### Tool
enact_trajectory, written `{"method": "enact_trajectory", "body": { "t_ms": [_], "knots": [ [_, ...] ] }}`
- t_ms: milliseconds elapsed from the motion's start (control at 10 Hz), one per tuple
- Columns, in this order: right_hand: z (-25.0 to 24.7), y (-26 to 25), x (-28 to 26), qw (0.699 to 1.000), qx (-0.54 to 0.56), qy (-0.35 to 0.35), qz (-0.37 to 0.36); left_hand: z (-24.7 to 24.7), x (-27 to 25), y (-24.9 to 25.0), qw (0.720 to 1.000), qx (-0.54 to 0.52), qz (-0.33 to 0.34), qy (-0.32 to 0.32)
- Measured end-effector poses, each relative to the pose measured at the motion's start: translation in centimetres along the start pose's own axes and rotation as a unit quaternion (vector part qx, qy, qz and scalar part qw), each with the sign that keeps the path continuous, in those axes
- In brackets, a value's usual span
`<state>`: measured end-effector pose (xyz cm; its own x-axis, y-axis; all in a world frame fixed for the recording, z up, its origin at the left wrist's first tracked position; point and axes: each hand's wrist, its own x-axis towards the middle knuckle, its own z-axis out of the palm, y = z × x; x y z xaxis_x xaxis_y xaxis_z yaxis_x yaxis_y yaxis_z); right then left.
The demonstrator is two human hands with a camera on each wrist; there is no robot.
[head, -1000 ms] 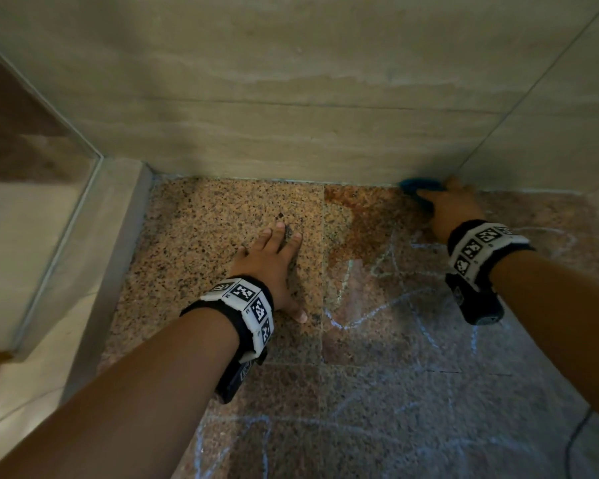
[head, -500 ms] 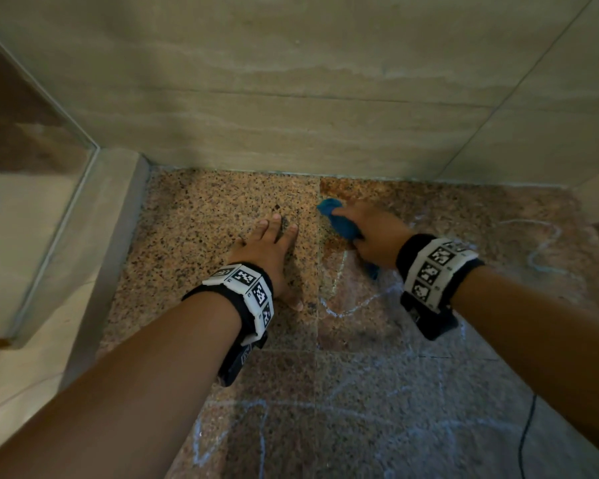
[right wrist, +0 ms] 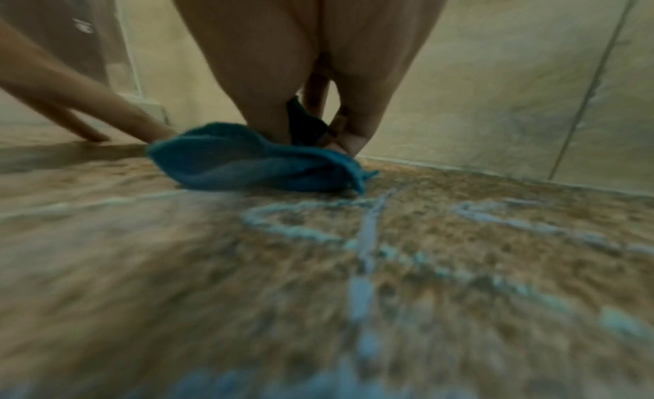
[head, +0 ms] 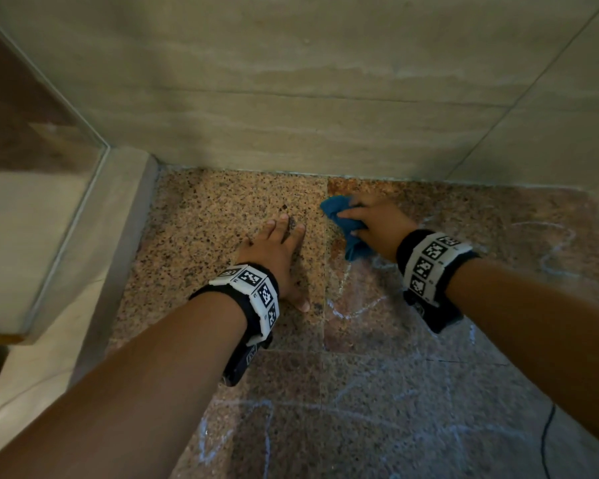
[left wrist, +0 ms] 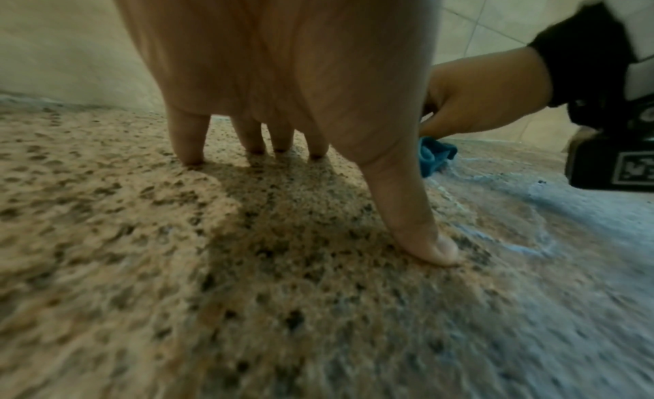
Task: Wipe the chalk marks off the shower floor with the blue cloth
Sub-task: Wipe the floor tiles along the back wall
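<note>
At nine o'clock on the shower floor [head: 201,236], the left hand [head: 274,250] is being held flat and spread, fingertips and thumb pressed to the speckled stone as a brace; nothing is being gripped by it. Just beside it, toward one o'clock, the blue cloth [head: 343,223] is being pinched in a bunch by the right hand [head: 377,223] and pushed against the floor. Since a second ago the cloth is being seen carried from the far wall corner leftward to the seam between the tiles, leaving a darker, damp-looking strip behind; the far band is judged nearly cleared. The chalk marks [head: 353,305] at five and six o'clock are being left untouched so far. In the right wrist view the cloth's folded edge [right wrist: 254,162] is being shown lying directly on a chalk line, which is hidden from the head view.
</note>
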<state>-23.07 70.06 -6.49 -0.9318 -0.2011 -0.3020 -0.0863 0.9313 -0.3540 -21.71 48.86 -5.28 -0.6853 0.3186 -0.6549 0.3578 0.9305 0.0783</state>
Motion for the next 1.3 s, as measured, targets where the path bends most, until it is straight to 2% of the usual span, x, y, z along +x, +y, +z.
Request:
{"method": "enact_trajectory", "body": {
  "t_ms": [100,200,300,400,500,600,700,800,900,1000,1100,1200,1300],
  "knots": [
    [1.4,-0.8,-1.4,0.999,-0.014,0.014,-0.039,0.1,0.0,0.0,1.0,-0.001,0.001,0.002],
    [2.8,-0.9,-3.4,0.986,-0.077,-0.002,-0.149,0.1,0.1,0.0,1.0,-0.002,0.001,0.002],
    [2.6,-0.4,-2.8,0.985,-0.056,-0.007,-0.162,0.1,0.0,0.0,1.0,0.004,0.002,0.002],
    [0.8,-1.0,-0.9,0.989,0.14,0.043,-0.01,0.1,0.0,0.0,1.0,0.0,0.003,0.005],
    [0.6,-1.0,-0.9,0.998,0.054,0.01,0.029,0.2,0.1,-0.1,1.0,-0.001,0.003,0.008],
    [2.0,-1.4,-3.4,0.997,0.007,-0.022,-0.077,0.4,0.2,-0.1,1.0,-0.002,0.005,0.013],
    [2.3,-1.5,-5.3,0.992,0.038,-0.019,-0.115,0.3,0.3,0.0,1.0,0.0,0.001,0.009],
    [1.5,-1.6,-5.3,0.99,0.094,0.052,-0.094,0.2,0.3,-0.1,1.0,-0.001,-0.002,0.006],
    [1.7,-1.5,-5.0,0.994,0.079,0.074,-0.004,0.3,0.3,-0.1,1.0,-0.001,-0.001,0.007],
    [2.7,-1.8,-5.1,0.999,0.011,0.051,0.013,0.2,0.2,-0.1,1.0,-0.003,-0.001,0.007],
    [2.3,-1.7,-4.4,0.999,0.002,0.032,-0.037,0.2,0.2,0.0,1.0,-0.004,0.001,0.005],
    [1.0,-1.0,-2.7,0.998,0.028,0.046,0.034,0.2,0.3,-0.1,1.0,-0.004,0.0,0.007],
    [1.5,-1.8,-2.7,0.994,0.055,0.062,0.064,0.3,0.3,-0.1,1.0,-0.004,0.0,0.013]
  ]
}}
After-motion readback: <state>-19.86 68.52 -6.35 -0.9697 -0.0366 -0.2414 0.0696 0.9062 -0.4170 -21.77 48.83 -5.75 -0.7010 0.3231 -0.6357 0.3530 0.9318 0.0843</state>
